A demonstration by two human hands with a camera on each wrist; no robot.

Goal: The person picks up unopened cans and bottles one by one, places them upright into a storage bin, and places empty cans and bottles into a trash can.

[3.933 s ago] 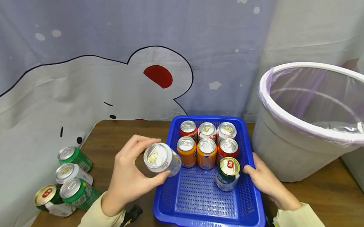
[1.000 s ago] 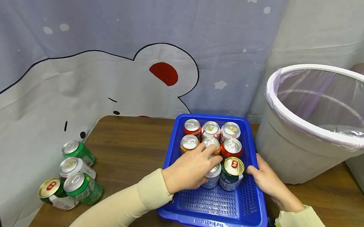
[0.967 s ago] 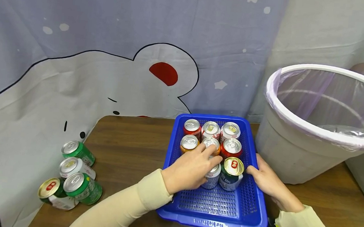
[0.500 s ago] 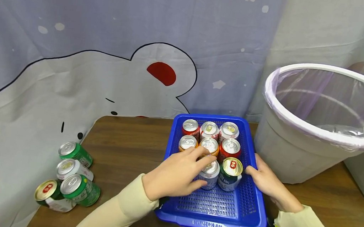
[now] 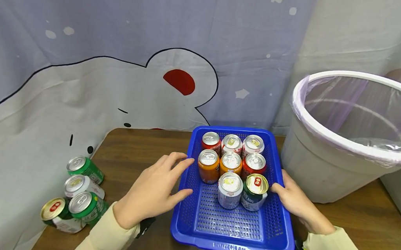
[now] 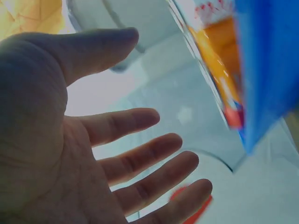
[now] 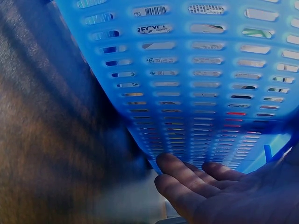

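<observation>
My left hand (image 5: 154,188) hovers over the table left of a blue plastic basket (image 5: 231,246), its thumb and fingers spread around nothing. In the left wrist view the palm (image 6: 74,172) is bare, with the basket blurred to the right. My right hand (image 5: 295,201) grips the basket's right rim, thumb over the edge; the right wrist view has its fingers (image 7: 184,179) underneath the slotted plastic. Inside stand several drink cans in rows. The front row has a silvery-white can (image 5: 229,196) and a dark green can with a gold top (image 5: 254,192). Behind are an orange can (image 5: 208,169) and red cans.
Several more cans, including a green can (image 5: 89,208) and a white can (image 5: 82,186), are grouped at the table's left side. A large white bin (image 5: 319,165) with a clear purple-tinted liner stands at the right. A printed curtain (image 5: 126,84) hangs behind the table.
My left hand held the silvery-white can, set it in the basket's front row beside the dark green can, let go and drew back left. My right hand stayed on the rim.
</observation>
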